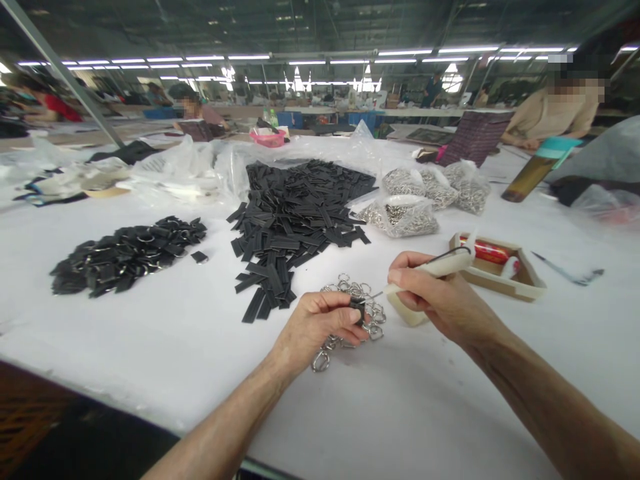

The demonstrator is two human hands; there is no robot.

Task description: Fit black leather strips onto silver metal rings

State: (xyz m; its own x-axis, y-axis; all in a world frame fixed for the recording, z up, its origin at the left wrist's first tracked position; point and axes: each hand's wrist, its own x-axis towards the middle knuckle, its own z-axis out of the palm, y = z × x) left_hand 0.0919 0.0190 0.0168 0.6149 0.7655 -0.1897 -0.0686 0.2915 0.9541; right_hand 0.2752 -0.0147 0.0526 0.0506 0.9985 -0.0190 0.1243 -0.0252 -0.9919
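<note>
My left hand [320,321] pinches a small folded black strip [357,308] between thumb and fingers, just above a loose heap of silver metal rings [376,331]. My right hand [437,293] is closed around a cream-coloured hand tool [453,264] with a thin metal tip. That tip points left and reaches the strip's edge or very near it; exact contact is unclear. Beneath my right hand sits a cream-coloured block-like object [411,313], partly hidden. Beyond my hands spreads a large pile of flat black strips [300,213].
Black pieces fitted with rings [130,257] are heaped at left. Bags of rings [400,217] lie behind my right hand. To the right are a cardboard tray [525,290] holding a red roll, thin scissors-like metal tool [565,270], and a tilted bottle [537,170]. People work across the table.
</note>
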